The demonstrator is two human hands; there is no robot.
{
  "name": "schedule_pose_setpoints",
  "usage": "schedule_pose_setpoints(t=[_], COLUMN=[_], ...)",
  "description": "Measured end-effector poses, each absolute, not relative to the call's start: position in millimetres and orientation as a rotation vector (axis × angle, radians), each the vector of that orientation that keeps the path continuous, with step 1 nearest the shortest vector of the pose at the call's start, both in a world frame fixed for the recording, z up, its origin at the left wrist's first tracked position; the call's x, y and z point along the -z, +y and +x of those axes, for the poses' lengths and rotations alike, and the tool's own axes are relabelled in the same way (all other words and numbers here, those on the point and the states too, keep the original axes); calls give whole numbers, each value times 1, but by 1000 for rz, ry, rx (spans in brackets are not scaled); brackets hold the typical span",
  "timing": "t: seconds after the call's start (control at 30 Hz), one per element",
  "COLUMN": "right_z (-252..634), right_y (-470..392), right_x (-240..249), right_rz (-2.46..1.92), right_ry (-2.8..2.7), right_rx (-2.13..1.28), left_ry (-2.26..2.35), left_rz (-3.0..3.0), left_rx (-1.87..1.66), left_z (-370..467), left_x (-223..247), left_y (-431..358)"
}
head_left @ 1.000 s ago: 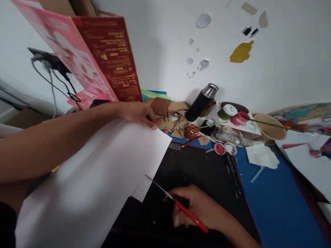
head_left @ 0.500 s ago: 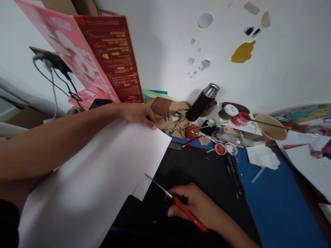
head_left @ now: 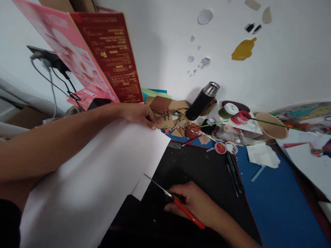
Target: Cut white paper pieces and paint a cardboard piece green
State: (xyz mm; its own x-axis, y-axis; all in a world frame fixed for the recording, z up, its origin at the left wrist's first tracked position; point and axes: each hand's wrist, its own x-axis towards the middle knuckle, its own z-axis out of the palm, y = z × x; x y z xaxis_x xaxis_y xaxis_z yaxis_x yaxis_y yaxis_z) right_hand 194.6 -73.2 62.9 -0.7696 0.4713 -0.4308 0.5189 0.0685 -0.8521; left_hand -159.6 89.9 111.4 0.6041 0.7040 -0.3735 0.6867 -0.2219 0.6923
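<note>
A large sheet of white paper lies aslant over the black mat, curving up toward me. My left hand grips its far edge, thumb on top and fingers curled at the border. Red-handled scissors are in my right hand, fingers closed round the handles. Their blades reach over the paper's right edge, beside a small cut flap with faint round outlines. How far the lower blade is hidden under the sheet I cannot tell.
Behind the paper lie cardboard scraps and a brown paint jar. A black thermos stands against the wall. Paint lids, a black utility knife and a crumpled tissue are to the right. A pink-and-red box rises at left.
My right thumb has moved slightly up toward the fingers, and the scissor handles have come a little closer together. My left hand and the paper stay practically in place.
</note>
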Motion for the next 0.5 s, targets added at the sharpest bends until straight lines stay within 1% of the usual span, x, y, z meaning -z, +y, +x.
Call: schedule_pose_setpoints(t=[0.17,0.3,0.5], right_z=[194,194,202], right_y=[-74,-73,-72], right_x=[-64,-66,-66], right_rz=[1059,1034,1003], right_ry=[2260,2219,2015], right_rx=[1855,1946,2089], left_ry=[1069,1090,1080], left_rz=[1973,1956,1941], left_rx=[-24,-22,-55], left_z=[-161,-161,-160], left_x=[-111,-110,-113], left_y=[90,90,84])
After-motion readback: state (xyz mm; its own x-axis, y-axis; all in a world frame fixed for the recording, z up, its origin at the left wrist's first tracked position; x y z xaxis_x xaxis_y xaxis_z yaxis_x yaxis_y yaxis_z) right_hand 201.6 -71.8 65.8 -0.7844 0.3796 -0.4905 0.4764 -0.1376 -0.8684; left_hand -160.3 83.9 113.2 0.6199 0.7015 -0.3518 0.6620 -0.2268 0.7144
